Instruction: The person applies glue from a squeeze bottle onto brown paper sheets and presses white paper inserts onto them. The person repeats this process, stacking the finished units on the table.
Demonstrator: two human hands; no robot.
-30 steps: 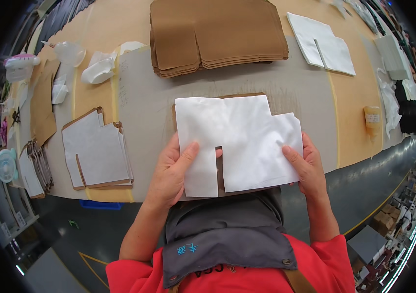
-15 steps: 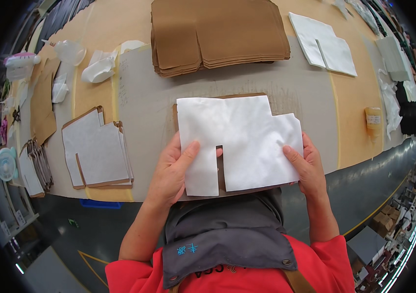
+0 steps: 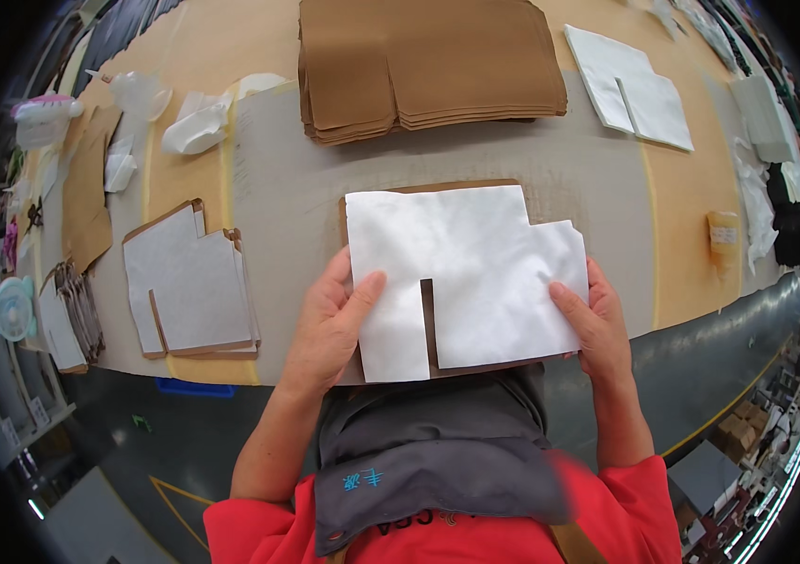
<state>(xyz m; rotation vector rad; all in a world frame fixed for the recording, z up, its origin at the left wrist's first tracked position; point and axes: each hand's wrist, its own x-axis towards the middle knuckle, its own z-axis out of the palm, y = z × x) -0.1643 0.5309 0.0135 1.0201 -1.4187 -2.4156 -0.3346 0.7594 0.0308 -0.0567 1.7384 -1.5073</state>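
Between my two hands is a white sheet with a narrow slot cut into its near edge and a notch at its far right corner. Beneath it lies a brown piece of like outline, its edge peeking out at the far side and through the slot. My left hand grips the sheet's left edge, thumb on top. My right hand pinches the right edge the same way. The fingers under the sheet are hidden. A thick stack of brown slotted pieces sits beyond the sheet.
To the left lies a pile of white-faced brown pieces, with more standing on edge. White slotted sheets rest at the far right. A squeeze bottle stands at the far left; a yellowish container is on the right of the table.
Both hands still hold the white sheet. It sits slightly lower and squarer over the brown piece, and the fingertip seen in the slot is gone. The whole view has shifted a little.
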